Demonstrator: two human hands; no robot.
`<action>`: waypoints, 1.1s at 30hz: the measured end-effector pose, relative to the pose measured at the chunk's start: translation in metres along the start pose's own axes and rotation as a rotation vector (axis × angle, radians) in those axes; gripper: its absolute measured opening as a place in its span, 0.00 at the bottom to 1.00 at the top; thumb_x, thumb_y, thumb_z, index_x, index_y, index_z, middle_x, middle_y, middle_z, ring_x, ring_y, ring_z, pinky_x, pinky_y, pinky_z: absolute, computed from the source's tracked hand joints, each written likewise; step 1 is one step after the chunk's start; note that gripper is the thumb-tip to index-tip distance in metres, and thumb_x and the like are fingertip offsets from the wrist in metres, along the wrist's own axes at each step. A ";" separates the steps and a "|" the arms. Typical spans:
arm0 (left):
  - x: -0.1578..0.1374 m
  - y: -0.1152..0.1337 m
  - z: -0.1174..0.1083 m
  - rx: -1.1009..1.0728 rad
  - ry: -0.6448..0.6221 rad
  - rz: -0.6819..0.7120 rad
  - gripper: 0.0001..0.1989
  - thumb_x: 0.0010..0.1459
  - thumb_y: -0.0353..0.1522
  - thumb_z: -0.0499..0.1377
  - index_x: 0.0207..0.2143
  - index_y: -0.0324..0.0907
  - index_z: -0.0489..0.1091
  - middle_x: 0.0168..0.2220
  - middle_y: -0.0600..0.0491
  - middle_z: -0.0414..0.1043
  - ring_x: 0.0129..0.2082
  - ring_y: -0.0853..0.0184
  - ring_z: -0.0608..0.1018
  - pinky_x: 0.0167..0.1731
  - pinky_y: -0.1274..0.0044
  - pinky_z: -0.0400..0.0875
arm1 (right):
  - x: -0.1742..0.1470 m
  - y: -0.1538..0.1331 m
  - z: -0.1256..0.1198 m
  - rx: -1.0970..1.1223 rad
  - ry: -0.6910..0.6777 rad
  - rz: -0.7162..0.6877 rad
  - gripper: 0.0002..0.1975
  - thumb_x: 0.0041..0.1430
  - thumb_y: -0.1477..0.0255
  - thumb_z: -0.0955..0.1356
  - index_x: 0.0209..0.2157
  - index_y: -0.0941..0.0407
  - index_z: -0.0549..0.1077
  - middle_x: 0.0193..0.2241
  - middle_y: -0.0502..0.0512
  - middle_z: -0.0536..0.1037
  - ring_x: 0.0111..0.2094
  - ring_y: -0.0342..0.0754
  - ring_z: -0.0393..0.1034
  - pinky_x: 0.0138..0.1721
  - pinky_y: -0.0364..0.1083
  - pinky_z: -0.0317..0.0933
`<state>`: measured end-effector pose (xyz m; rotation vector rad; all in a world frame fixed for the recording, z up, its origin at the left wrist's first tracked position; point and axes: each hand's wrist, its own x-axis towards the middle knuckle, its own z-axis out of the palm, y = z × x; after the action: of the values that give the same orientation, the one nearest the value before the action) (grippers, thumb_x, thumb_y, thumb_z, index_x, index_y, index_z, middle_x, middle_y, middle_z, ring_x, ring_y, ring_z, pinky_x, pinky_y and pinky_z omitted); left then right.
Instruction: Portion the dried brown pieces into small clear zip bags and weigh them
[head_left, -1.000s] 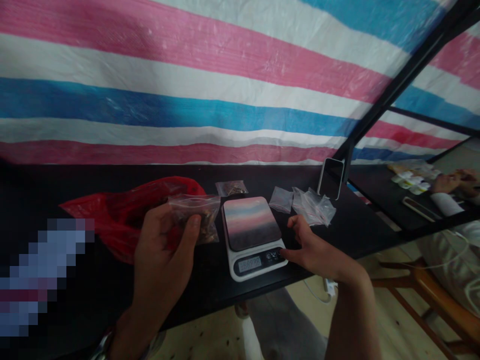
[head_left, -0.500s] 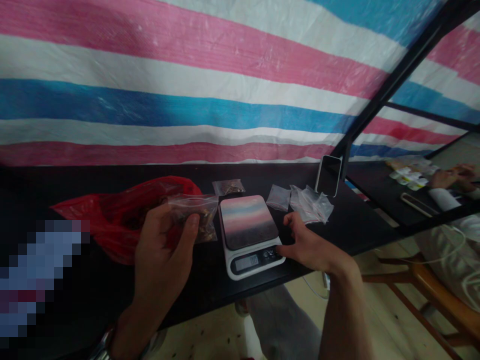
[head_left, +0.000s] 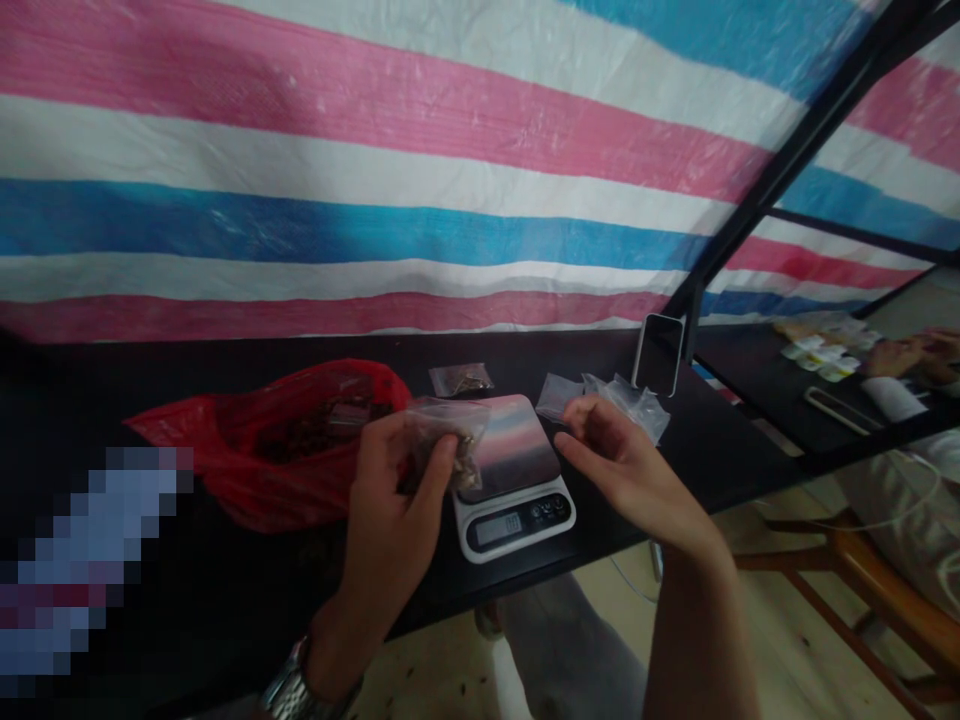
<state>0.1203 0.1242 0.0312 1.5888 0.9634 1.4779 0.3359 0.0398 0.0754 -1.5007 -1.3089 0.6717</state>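
My left hand (head_left: 401, 500) pinches a clear zip bag (head_left: 466, 460) with small brown pieces in it, held over the left part of the digital kitchen scale (head_left: 517, 520). The scale's metal plate (head_left: 517, 440) has nothing lying on it, and its display is lit. My right hand (head_left: 619, 460) hovers just right of the scale, fingers curled loosely and apart, holding nothing. Left of the scale lies an opened red plastic bag (head_left: 277, 500) with a heap of brown pieces inside. A second filled zip bag (head_left: 461, 379) lies flat behind the scale.
Several clear zip bags (head_left: 637, 405) lie behind my right hand. A phone (head_left: 658, 355) leans against the black frame post (head_left: 691, 310). At the far right, another person's hands (head_left: 900, 355) are over a neighbouring table with white containers (head_left: 821, 357). A wooden chair (head_left: 862, 560) stands below.
My left hand has carried the filled zip bag rightward, from beside the scale to over its plate. My right hand has lifted off the scale's button area.
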 end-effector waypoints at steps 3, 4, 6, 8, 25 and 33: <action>-0.003 -0.004 0.015 -0.008 -0.127 -0.053 0.09 0.66 0.38 0.64 0.46 0.48 0.72 0.42 0.54 0.82 0.42 0.63 0.84 0.43 0.71 0.78 | 0.008 -0.005 0.018 0.050 -0.075 0.010 0.11 0.65 0.60 0.71 0.44 0.51 0.74 0.38 0.50 0.74 0.34 0.46 0.65 0.36 0.48 0.60; -0.004 -0.006 0.018 -0.004 -0.164 -0.054 0.08 0.67 0.39 0.63 0.46 0.48 0.72 0.42 0.54 0.82 0.43 0.62 0.84 0.45 0.70 0.77 | 0.010 -0.006 0.024 0.051 -0.075 0.012 0.12 0.65 0.60 0.71 0.45 0.52 0.75 0.38 0.50 0.76 0.33 0.46 0.64 0.35 0.48 0.60; -0.003 -0.007 0.023 0.028 -0.219 -0.039 0.08 0.68 0.40 0.62 0.45 0.48 0.74 0.43 0.53 0.80 0.45 0.60 0.82 0.48 0.67 0.75 | 0.014 -0.005 0.032 0.064 -0.048 0.028 0.12 0.65 0.60 0.72 0.42 0.53 0.77 0.37 0.50 0.77 0.30 0.45 0.64 0.33 0.47 0.59; -0.001 -0.008 0.025 0.088 -0.229 -0.020 0.09 0.68 0.41 0.61 0.44 0.48 0.75 0.42 0.52 0.78 0.45 0.59 0.81 0.49 0.65 0.74 | 0.018 -0.002 0.036 0.101 0.001 0.052 0.11 0.64 0.59 0.72 0.39 0.53 0.78 0.35 0.50 0.79 0.30 0.45 0.65 0.33 0.47 0.60; 0.004 -0.013 0.018 0.294 -0.110 0.040 0.16 0.69 0.42 0.59 0.52 0.47 0.79 0.45 0.48 0.80 0.47 0.56 0.80 0.52 0.63 0.76 | 0.023 0.008 0.046 -0.168 0.084 0.106 0.11 0.64 0.60 0.68 0.33 0.52 0.73 0.28 0.49 0.74 0.28 0.47 0.67 0.33 0.47 0.62; 0.013 -0.010 -0.001 0.396 0.043 0.249 0.10 0.71 0.33 0.57 0.49 0.46 0.76 0.47 0.49 0.81 0.50 0.57 0.78 0.54 0.65 0.71 | 0.024 0.033 0.019 -0.398 0.355 0.095 0.16 0.64 0.55 0.68 0.39 0.53 0.77 0.32 0.56 0.77 0.34 0.55 0.71 0.41 0.54 0.63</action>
<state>0.1199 0.1402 0.0282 2.0283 1.1716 1.5597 0.3388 0.0713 0.0435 -1.9111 -1.1405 0.1878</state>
